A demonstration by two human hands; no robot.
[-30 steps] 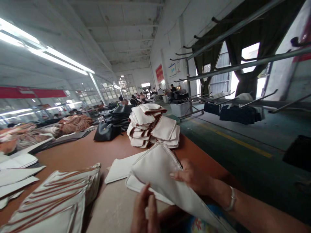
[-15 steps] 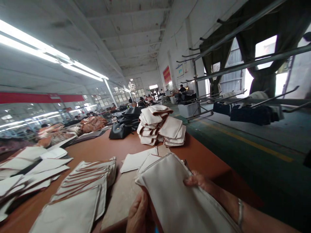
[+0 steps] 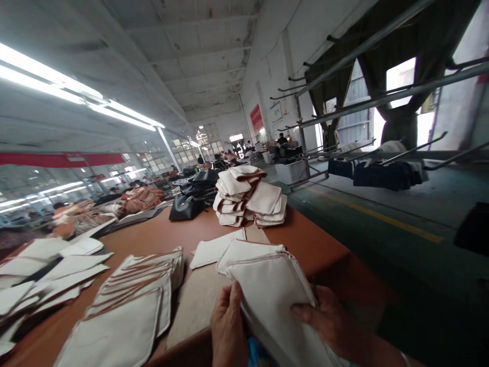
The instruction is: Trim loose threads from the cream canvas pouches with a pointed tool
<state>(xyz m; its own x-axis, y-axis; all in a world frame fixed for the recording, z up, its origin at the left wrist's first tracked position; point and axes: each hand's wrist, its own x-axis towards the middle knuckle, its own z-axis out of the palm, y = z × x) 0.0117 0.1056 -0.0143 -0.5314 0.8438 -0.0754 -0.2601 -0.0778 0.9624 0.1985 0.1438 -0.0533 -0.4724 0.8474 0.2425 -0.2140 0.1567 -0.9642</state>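
A white fabric piece (image 3: 273, 295) with stitched edges is held between my two hands at the lower middle. My left hand (image 3: 228, 321) pinches its left edge, thumb up. On its right side my right hand (image 3: 328, 316) grips the edge, with the thumb on top and the fingers hidden beneath. Just behind it, another white piece (image 3: 248, 248) with a brown edge lies over a flat white piece (image 3: 214, 251) on a beige board (image 3: 196, 300). To the left, a fanned row of white pieces (image 3: 118, 321) rests on the brown table (image 3: 171, 232).
A tall stack of white pieces (image 3: 263, 199) stands at the table's far edge, beside black bags (image 3: 187, 206). Loose white panels (image 3: 57, 270) lie far left. A metal rack (image 3: 344, 112) with dark hanging items and a grey bin (image 3: 292, 172) are on the right. People sit farther back.
The held piece has tilted and drawn down toward me, showing more of the white piece behind it. My left hand has risen a little; my right hand has moved slightly lower.
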